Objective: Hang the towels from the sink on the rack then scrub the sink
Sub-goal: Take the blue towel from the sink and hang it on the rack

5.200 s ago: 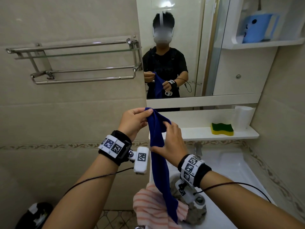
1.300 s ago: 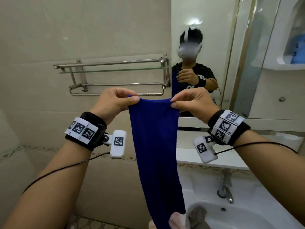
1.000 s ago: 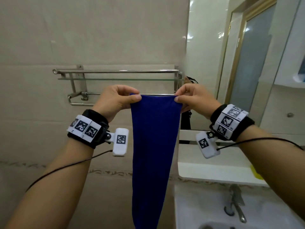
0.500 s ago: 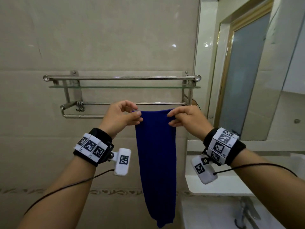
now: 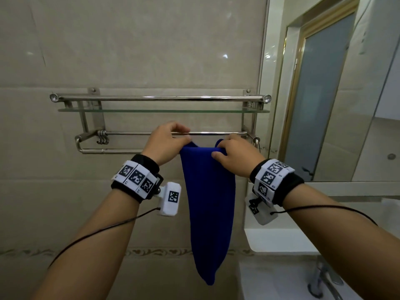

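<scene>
Head view, facing tiled wall with metal towel rack (image 5: 160,98) mounted on it; all positions given relative to the rack. Rack has a top rail, a glass shelf (image 5: 162,110) just under it, and two lower bars; a cluster of small hooks (image 5: 102,137) hangs at the left end of the lower bars. Blue towel (image 5: 208,204) is held up in front of the lower bars, toward the rack's right half, its top edge at about the height of the front lower bar; whether the cloth touches the bar cannot be told. Towel hangs long and narrow, straight down below the rack, tapering to a rounded end well under it. Left hand (image 5: 165,144) pinches the towel's upper left corner, thumb and fingers closed on the cloth, hand overlapping the upper of the two lower bars. Right hand (image 5: 234,155) grips the upper right corner, fingers curled and clamped on the fabric, just below the rack's right bracket. Both wrists carry black bands with printed square markers; a small white marker block hangs from each, with a thin black cable trailing along each forearm. Mirror (image 5: 324,94) sits to the right of the rack. Sink (image 5: 279,284) edge and tap (image 5: 324,282) appear below and right of the rack, blurred at frame corner.
</scene>
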Motion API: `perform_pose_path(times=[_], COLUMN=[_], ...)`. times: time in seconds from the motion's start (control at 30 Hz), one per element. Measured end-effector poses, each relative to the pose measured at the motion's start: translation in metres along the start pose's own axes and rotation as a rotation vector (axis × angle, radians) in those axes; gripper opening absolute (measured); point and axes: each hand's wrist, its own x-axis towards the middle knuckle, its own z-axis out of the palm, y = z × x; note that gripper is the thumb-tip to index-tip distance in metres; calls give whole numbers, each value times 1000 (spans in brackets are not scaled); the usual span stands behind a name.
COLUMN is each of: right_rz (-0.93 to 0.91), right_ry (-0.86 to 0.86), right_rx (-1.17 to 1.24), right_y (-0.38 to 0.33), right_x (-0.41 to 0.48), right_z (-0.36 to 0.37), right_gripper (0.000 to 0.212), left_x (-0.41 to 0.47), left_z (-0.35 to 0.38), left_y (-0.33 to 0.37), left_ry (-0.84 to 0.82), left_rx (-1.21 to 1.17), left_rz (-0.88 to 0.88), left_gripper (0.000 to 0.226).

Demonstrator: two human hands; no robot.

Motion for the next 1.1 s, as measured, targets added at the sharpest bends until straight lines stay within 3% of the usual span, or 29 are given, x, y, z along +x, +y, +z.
perform_pose_path(times=[0.1,0.2,0.37,0.53,0.67,0.8,0.97,1.03,1.1], right_rz=[41,80,99,110,124,137,95,42,-37], right_ry=[-52,-96,-111,-107,-104,-100,-90,0,198], right_rx=[43,49,66,75,66,79,182,311,447], right_y=[1,2,2,3,2,0,1,4,5], right_x=[7,12,12,12,12,10,1,-8,-23], right_z=[-1,-1,-2,-1,0,-2,-4,-3,-2], right_gripper=[43,48,47,48,51,50,40,41,45], left_x=[-19,-48,-78,-83,-84,-91,-103,-106,-106], left_z=[-7,-1,41,76,86,92,89,84,77], left_y=[-11,-35,-67,-83,-90,-90,-85,-79,-71], left_ry=[175,173,-99,-397,-485,-472,-506,-522,-538], left_rx=[-132,-214,-303,-539,-650,-658,-913,-973,-1020], left_rz=[-8,-105,-374,-452,-495,-485,-599,-602,-591], left_gripper=[5,4,41,43,68,53,48,54,56])
